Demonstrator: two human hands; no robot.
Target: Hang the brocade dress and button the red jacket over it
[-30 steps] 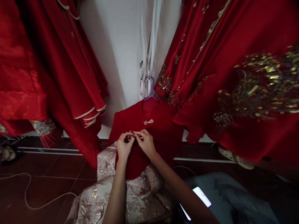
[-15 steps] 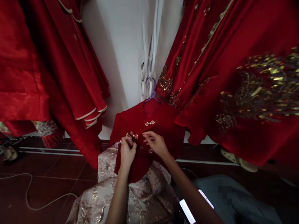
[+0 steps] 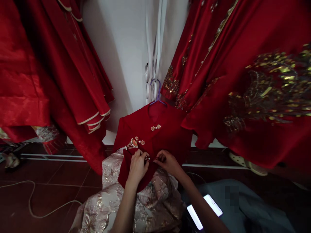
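Observation:
A dark red jacket hangs on a purple hanger in front of me. Beaded flower clasps run down its front: a top clasp joins the two edges, and a fan-shaped tassel ornament sits by the middle one. At the lower front, my left hand pinches the left half of a beaded clasp. My right hand closes its fingertips on the clasp's other half. A small gap separates the halves, and the fingers partly cover both.
Red garments hang on the left, and a gold-sequinned red gown on the right. Pale brocade fabric spreads beneath the jacket. A lit phone lies at lower right. A white cable crosses the tiled floor.
Both hands have moved down the jacket from the middle clasp area to the lower clasp. The left hand has uncovered the tassel ornament, and the fingers now grip the lower clasp's halves.

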